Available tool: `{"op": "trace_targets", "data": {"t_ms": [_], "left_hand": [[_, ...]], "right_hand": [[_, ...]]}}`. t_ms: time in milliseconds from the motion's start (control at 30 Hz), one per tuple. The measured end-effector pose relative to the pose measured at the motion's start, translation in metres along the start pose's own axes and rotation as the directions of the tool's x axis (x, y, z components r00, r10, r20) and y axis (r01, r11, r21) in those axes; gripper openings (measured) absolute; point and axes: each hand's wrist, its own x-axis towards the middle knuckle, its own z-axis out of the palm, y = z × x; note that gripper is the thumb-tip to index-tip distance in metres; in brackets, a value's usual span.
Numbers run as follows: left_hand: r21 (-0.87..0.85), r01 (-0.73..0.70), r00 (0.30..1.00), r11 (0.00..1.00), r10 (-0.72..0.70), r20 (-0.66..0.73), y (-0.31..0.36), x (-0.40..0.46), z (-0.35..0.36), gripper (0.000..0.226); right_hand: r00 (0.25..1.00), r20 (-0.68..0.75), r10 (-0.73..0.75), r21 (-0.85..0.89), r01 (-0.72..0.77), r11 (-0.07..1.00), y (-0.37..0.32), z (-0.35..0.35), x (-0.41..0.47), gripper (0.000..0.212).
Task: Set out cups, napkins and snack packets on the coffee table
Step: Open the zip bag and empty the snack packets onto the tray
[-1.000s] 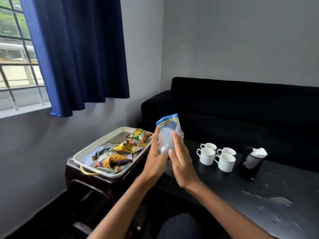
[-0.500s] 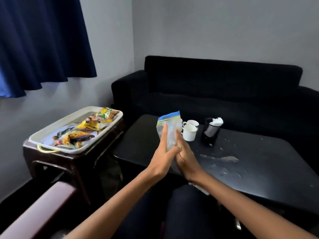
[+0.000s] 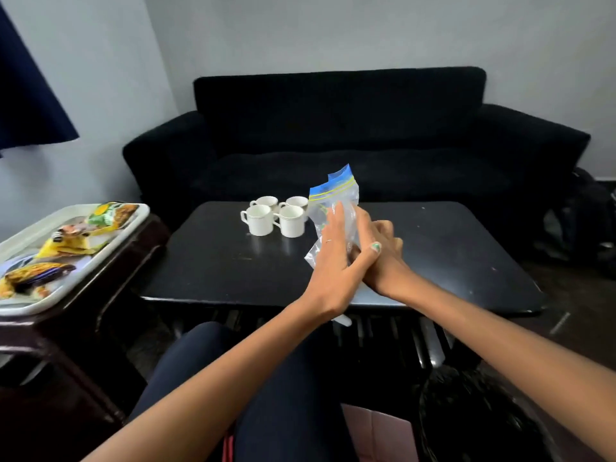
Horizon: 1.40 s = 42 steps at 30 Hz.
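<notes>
place: home living room | signs: black sofa [image 3: 336, 135], coffee table [image 3: 216, 261], curtain [image 3: 26, 105]
</notes>
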Motion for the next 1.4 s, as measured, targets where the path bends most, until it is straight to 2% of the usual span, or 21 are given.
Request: {"op": "trace_targets", "data": {"t_ms": [133, 267, 400, 533, 633, 767, 867, 967, 1033, 1100, 1167, 1233, 1267, 1300, 1400], "left_hand": [[0.031, -0.028, 0.990, 0.999, 0.023, 0.141, -0.003, 0.003, 0.056, 0.094], [0.075, -0.069, 0.962, 0.995, 0.046, 0.268, -0.008, -0.002, 0.112, 0.088], [0.149, -0.141, 0.916, 0.979, 0.072, 0.395, -0.015, -0.012, 0.161, 0.086], [0.220, -0.257, 0.831, 0.941, 0.099, 0.548, -0.024, -0.024, 0.193, 0.080], [0.247, -0.290, 0.743, 0.925, 0.055, 0.667, -0.037, -0.034, 0.214, 0.083], [0.223, -0.241, 0.625, 0.945, -0.024, 0.780, -0.059, -0.053, 0.232, 0.084], [0.260, -0.195, 0.562, 0.946, -0.110, 0.820, -0.073, -0.066, 0.241, 0.076], [0.310, -0.251, 0.506, 0.917, -0.149, 0.850, -0.085, -0.073, 0.249, 0.062], [0.405, -0.274, 0.465, 0.872, -0.249, 0.849, -0.096, -0.074, 0.253, 0.064], [0.510, -0.338, 0.425, 0.791, -0.355, 0.833, -0.108, -0.074, 0.254, 0.071], [0.560, -0.428, 0.403, 0.709, -0.405, 0.821, -0.119, -0.075, 0.253, 0.076], [0.582, -0.481, 0.385, 0.655, -0.438, 0.812, -0.129, -0.074, 0.250, 0.079], [0.589, -0.497, 0.376, 0.638, -0.453, 0.808, -0.134, -0.073, 0.249, 0.080], [0.594, -0.508, 0.366, 0.623, -0.468, 0.804, -0.138, -0.072, 0.249, 0.080], [0.608, -0.537, 0.342, 0.585, -0.508, 0.791, -0.149, -0.072, 0.246, 0.079]], "right_hand": [[0.997, -0.080, 0.016, 0.009, -0.015, 1.000, 0.045, -0.039, -0.027, 0.057], [0.984, -0.159, 0.075, 0.167, -0.049, 0.985, 0.093, -0.072, -0.063, 0.061], [0.935, -0.327, 0.139, 0.266, -0.050, 0.963, 0.123, -0.089, -0.101, 0.070], [0.880, -0.430, 0.204, 0.410, -0.012, 0.912, 0.146, -0.096, -0.137, 0.079], [0.844, -0.457, 0.281, 0.536, 0.010, 0.844, 0.166, -0.089, -0.166, 0.082], [0.779, -0.487, 0.395, 0.620, -0.010, 0.784, 0.200, -0.067, -0.204, 0.085], [0.675, -0.551, 0.491, 0.627, -0.052, 0.777, 0.225, -0.040, -0.220, 0.076], [0.595, -0.584, 0.552, 0.589, -0.158, 0.793, 0.244, -0.012, -0.233, 0.065], [0.577, -0.588, 0.567, 0.524, -0.262, 0.811, 0.252, 0.001, -0.239, 0.059], [0.590, -0.561, 0.581, 0.459, -0.363, 0.811, 0.260, 0.013, -0.242, 0.064], [0.623, -0.507, 0.596, 0.378, -0.460, 0.803, 0.277, 0.026, -0.240, 0.070], [0.692, -0.460, 0.556, 0.103, -0.580, 0.808, 0.296, 0.042, -0.237, 0.069], [0.715, -0.434, 0.548, -0.025, -0.618, 0.786, 0.304, 0.050, -0.237, 0.065], [0.717, -0.406, 0.567, -0.079, -0.646, 0.759, 0.310, 0.056, -0.236, 0.058], [0.725, -0.258, 0.639, -0.160, -0.684, 0.712, 0.326, 0.069, -0.236, 0.030]]}}
